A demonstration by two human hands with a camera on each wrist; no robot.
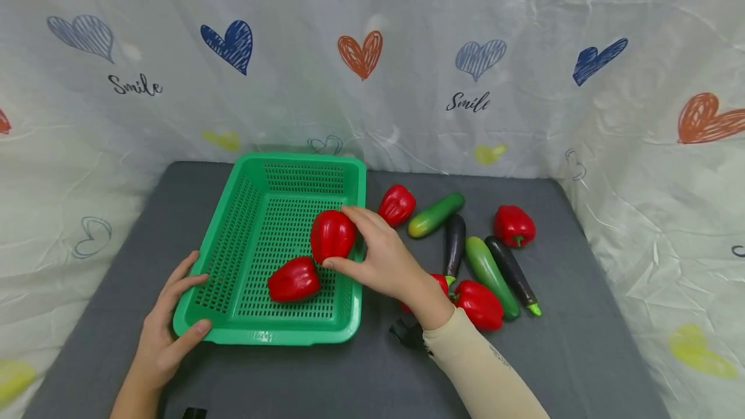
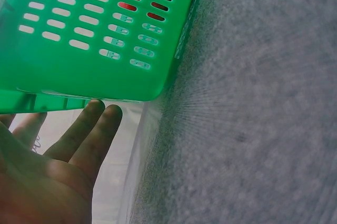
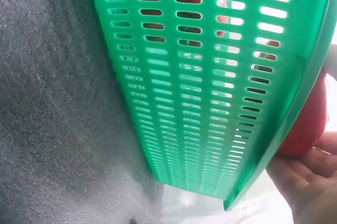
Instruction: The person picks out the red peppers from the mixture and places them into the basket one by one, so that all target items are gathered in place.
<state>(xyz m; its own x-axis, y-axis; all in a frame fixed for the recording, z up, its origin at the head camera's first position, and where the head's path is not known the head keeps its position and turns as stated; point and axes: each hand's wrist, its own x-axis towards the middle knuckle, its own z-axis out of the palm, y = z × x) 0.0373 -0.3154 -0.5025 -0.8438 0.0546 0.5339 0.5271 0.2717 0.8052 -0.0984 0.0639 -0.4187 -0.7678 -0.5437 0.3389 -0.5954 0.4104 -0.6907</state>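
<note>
My right hand [image 1: 381, 254] grips a red bell pepper [image 1: 333, 236] between thumb and fingers, over the right side of a green plastic basket [image 1: 270, 335]. In the right wrist view the held pepper [image 3: 308, 121] shows just past the rim, with the fingers around it. Another red bell pepper [image 1: 294, 279] lies on its side on the basket's slotted floor. At the basket's near left corner my left hand [image 1: 165, 325] rests with thumb and fingers spread against the rim. From the left wrist view, straight fingers [image 2: 97, 140] touch the underside of the green rim.
Right of the basket lie a red pepper [image 1: 398, 205], a cucumber [image 1: 435, 214], an eggplant [image 1: 454, 244], another cucumber [image 1: 491, 277] and a second eggplant [image 1: 513, 275]. More red peppers lie at the far right [image 1: 515, 225] and near my right forearm [image 1: 480, 306]. A heart-printed curtain [image 1: 419, 18] hangs behind the grey table.
</note>
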